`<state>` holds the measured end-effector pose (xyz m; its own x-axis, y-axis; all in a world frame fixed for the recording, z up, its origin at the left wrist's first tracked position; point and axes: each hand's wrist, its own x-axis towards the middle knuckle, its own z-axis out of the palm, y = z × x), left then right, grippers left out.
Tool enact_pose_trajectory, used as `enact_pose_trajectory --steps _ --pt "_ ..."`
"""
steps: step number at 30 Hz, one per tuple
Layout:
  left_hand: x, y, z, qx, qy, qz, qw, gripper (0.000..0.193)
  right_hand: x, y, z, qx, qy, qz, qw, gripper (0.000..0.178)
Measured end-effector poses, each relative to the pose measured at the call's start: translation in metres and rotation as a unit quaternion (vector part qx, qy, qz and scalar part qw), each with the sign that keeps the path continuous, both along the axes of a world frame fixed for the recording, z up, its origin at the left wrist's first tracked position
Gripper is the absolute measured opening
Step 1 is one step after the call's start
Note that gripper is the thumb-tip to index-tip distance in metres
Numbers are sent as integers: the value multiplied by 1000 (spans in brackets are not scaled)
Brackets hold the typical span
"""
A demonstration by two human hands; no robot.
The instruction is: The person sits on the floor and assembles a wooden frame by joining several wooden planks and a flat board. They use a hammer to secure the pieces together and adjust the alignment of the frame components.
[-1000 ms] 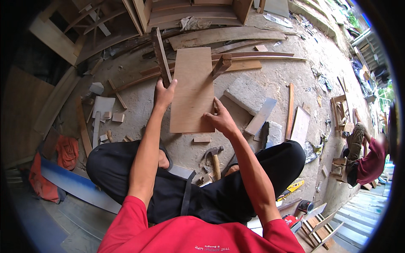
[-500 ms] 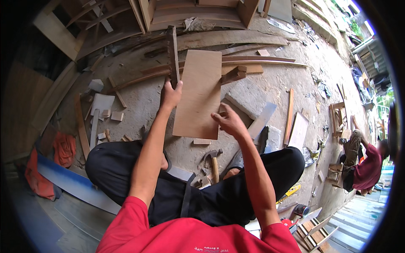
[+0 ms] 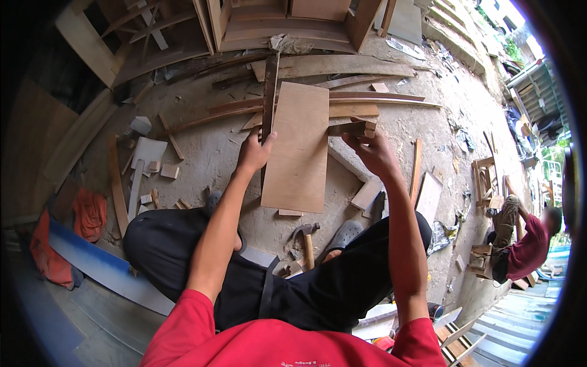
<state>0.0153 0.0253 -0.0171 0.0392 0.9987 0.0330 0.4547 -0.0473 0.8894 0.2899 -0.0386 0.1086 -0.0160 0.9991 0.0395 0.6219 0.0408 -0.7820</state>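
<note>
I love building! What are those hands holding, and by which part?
The left hand grips the nearer half of the dark strip beside the board. The right hand is at the outer end of the short block; its grip is unclear.

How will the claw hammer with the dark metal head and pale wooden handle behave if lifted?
The hammer is probably head-heavy: metal sits at one end only. Its solid-looking wooden handle shouldn't flex. The protruding claw likely resists rolling.

Left forearm (image 3: 219, 235) angled forward and inward; right forearm (image 3: 408, 257) extended forward, nearly straight. Left hand (image 3: 255, 153) curled, thumb forward, fingers partly hidden. Right hand (image 3: 373, 150) roughly level with it, fingers bent. Legs (image 3: 177, 244) spread, knees bent.
</note>
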Motion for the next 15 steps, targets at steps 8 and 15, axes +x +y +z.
enact_pose_trajectory --steps 8,15 --pt "-10 -28 -3 -224 -10 12 975 61 -4 18 -31 67 -32 33 997 23" --pt "-26 -43 3 -255 -124 -19 959 61 -24 31 -29 94 34 54 993 52"
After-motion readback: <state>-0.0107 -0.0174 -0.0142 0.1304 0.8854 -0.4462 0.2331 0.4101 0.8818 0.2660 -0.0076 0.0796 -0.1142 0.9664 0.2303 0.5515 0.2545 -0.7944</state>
